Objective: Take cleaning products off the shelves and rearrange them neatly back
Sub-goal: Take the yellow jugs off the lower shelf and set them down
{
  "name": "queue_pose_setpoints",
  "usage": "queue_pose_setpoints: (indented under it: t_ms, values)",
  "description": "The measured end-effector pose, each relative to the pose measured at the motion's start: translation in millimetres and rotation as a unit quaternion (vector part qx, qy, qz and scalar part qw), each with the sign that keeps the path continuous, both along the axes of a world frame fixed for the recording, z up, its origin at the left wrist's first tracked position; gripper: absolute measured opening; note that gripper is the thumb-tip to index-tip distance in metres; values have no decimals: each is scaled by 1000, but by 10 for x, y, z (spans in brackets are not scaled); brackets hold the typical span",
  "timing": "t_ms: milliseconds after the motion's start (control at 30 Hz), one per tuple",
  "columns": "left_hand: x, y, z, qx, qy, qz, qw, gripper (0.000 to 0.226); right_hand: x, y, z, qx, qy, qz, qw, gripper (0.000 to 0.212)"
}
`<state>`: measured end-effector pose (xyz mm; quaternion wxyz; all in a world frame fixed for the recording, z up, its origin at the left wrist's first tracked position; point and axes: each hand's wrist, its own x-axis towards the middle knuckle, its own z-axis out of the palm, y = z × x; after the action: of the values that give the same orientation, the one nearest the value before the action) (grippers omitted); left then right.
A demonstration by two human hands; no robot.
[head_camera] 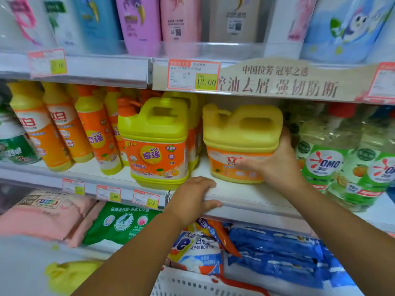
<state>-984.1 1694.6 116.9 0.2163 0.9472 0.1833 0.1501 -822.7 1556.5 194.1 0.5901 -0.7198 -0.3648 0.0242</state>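
A yellow jug with an orange label (237, 133) stands on the middle shelf (245, 195). My right hand (275, 165) grips its right side, thumb across the front label and fingers round the far side. To its left stands a brighter yellow-green jug (156, 144) with an orange label. My left hand (192, 199) holds the front edge of the middle shelf, fingers curled over the lip, just below the gap between the two jugs.
Slim orange-and-yellow bottles (62, 129) lean at the shelf's left. Green OMO bottles (327, 159) crowd the right. Shampoo bottles (141, 22) fill the top shelf. Below lie pink, green (119, 223) and blue bags (282, 259), and a white basket (192, 285) at the bottom.
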Motion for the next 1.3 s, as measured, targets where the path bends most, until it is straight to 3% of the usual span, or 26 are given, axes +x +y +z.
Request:
queue_pose_setpoints:
  t_ms: [100, 167, 267, 367, 467, 633, 800, 933, 1000, 1100, 1167, 1200, 1300]
  values:
    - [-125, -209, 72, -164, -114, 71, 977, 44, -246, -328, 131, -10, -15, 31, 999, 103]
    - [-245, -338, 154, -320, -200, 104, 920, 59, -398, -487, 243, -11, -10, 60, 998, 99]
    - [-389, -478, 327, -461, -170, 78, 867, 90, -529, -640, 337, 1, 30, 91, 995, 92]
    - [-535, -594, 443, -568, -135, 4, 812, 79, -603, -703, 322, -16, 67, 133, 989, 96]
    - [-725, -790, 372, -562, -171, 51, 808, 66, -650, -775, 347, -71, 101, 183, 975, 104]
    - [-957, -984, 106, -478, -266, 138, 826, 76, -717, -879, 422, -62, 171, 173, 968, 74]
    - [-1262, -915, -37, -465, -203, 132, 852, 76, -812, -844, 166, -73, 150, 175, 970, 55]
    - [-1513, -796, -79, -485, -138, 108, 857, 87, -748, -872, 3, -67, 212, 235, 946, 37]
    - [-1574, -777, -86, -494, -135, 103, 853, 92, -702, -901, -80, -59, 238, 259, 934, 24]
    - [-1597, -815, -108, -481, -156, 119, 855, 87, -664, -906, -197, -57, 271, 291, 916, 30]
    - [-1591, -860, -157, -462, -175, 133, 859, 87, -660, -896, -252, -39, 300, 291, 908, 15]
    - [-1590, -878, -181, -454, -184, 138, 861, 88, -664, -895, -267, -36, 294, 288, 911, 20]
    - [-1590, -904, -209, -451, -194, 131, 861, 94, -679, -932, -286, -46, 265, 312, 911, 67]
